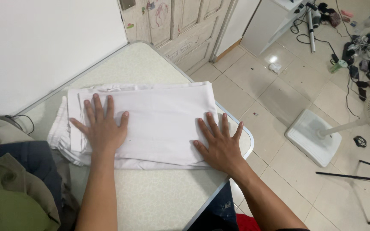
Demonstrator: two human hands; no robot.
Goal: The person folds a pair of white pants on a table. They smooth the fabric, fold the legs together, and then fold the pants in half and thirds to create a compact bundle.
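Both hands, left [103, 130] and right [220, 146], spread flat atop folded white cloth [159, 117].

This is a room in a home. At twelve o'clock stands a panelled wooden door [185, 25] with childish scribbles and stickers on it. The floor [279, 85] is pale glossy tile. At three o'clock a white pedestal fan [322, 134] stands on it, and at one o'clock loose cables and small gadgets [360, 51] lie scattered. Crumpled clothes [13, 184] are heaped at eight o'clock.
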